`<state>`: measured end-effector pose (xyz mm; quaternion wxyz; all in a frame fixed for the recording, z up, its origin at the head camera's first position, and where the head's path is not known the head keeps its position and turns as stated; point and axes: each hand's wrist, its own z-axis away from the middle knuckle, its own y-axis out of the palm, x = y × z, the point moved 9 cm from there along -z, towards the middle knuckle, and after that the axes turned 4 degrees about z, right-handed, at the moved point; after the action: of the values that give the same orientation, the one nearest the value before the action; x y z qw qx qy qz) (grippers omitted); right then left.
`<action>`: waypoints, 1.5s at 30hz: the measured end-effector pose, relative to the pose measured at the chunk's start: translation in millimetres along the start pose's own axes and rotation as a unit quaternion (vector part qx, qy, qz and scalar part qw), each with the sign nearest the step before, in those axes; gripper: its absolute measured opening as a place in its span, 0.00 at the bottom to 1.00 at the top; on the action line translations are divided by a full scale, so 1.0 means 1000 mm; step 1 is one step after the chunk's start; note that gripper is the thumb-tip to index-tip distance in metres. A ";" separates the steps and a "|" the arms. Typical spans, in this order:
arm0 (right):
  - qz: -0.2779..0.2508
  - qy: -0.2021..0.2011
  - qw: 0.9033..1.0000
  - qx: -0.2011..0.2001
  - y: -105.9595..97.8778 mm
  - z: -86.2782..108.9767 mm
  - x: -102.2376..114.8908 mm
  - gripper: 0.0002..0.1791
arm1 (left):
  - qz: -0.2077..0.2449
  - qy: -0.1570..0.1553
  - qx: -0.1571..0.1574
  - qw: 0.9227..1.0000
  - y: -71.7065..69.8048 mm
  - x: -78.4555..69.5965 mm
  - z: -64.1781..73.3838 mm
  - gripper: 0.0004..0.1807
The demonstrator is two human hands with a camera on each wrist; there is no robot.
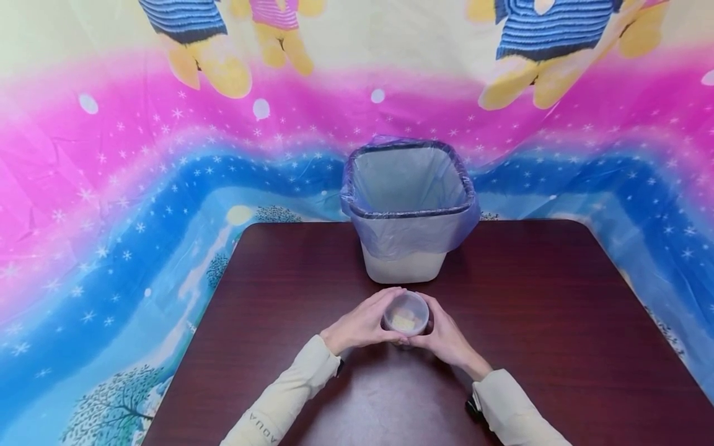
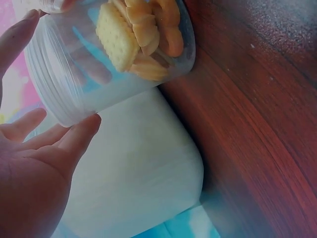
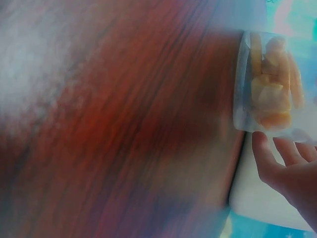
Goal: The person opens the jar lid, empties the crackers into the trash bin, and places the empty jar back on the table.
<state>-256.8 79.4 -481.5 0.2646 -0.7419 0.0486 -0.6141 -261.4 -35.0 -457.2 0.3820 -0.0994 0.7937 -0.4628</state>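
Observation:
A clear plastic jar (image 1: 406,314) stands upright near the middle of the dark wooden table (image 1: 268,279). Biscuits (image 2: 119,39) lie in its lower part: a pale square cracker and several golden, ridged pieces. My left hand (image 1: 359,321) holds the jar's left side close to the ribbed upper rim, fingers and thumb curved around it. From the other side my right hand (image 1: 446,336) grips it in the same way. Both thumbs come close together at the near side. In the right wrist view, the fingers (image 3: 265,153) lie along the jar's wall, above the biscuits.
Just behind the jar stands a white waste bin (image 1: 403,266), lined with a translucent purple bag (image 1: 390,235) folded over its rim. A colourful printed cloth (image 1: 167,155) hangs behind and around the table. Light reflects off the table's near part.

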 end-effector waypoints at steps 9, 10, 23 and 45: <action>-0.008 0.012 1.000 -0.003 0.001 0.003 0.000 0.47 | 0.017 -0.010 -0.005 1.000 -0.001 0.001 0.007 0.45; -0.008 0.012 1.000 -0.004 0.001 0.003 0.000 0.48 | 0.018 -0.009 -0.005 1.000 -0.001 0.001 0.007 0.45; -0.025 -0.004 1.000 0.002 0.004 0.003 -0.002 0.49 | 0.036 -0.007 -0.033 0.999 -0.012 0.004 0.015 0.42; -0.027 -0.018 0.999 0.002 0.001 0.000 0.001 0.50 | 0.013 -0.017 -0.022 1.000 -0.016 0.012 0.011 0.39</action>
<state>-255.9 78.2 -481.5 0.2502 -0.7532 0.0225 -0.6079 -264.8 -56.9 -453.3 0.3989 -0.1053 0.7984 -0.4386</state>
